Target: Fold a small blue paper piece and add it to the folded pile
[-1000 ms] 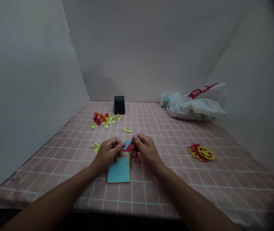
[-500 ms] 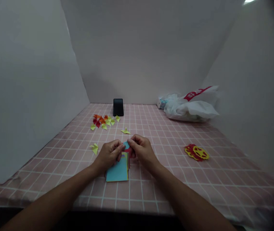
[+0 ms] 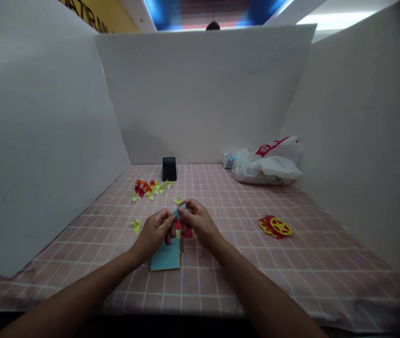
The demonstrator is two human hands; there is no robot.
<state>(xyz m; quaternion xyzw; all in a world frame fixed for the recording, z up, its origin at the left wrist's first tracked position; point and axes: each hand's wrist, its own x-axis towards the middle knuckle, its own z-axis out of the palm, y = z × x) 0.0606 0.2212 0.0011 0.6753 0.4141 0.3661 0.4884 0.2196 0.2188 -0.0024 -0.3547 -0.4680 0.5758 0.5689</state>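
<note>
A small piece of light-blue folded paper [image 3: 177, 213] is pinched between my two hands, above the table. My left hand [image 3: 158, 229] is closed on its left side. On its right side, the fingertips of my right hand [image 3: 197, 221] grip it. Below lies a stack of coloured paper squares [image 3: 165, 257], light blue on top with yellow edges showing. Something flat and red [image 3: 187, 233] shows under my right fingers, partly hidden. Just beyond my hands sits a yellow folded paper bird [image 3: 177, 200].
Several red, orange and yellow paper birds [image 3: 146, 188] lie back left, a lone yellow one [image 3: 135, 226] nearer. A black phone [image 3: 169, 169] leans at the back. A white plastic bag [image 3: 266, 168] sits back right, red and yellow cutouts [image 3: 276, 227] nearer. White panels enclose the table.
The camera view has tilted up, so the ceiling and a yellow sign show above the panels. Both hands still hold the blue paper, and my right fingers have shifted on it.
</note>
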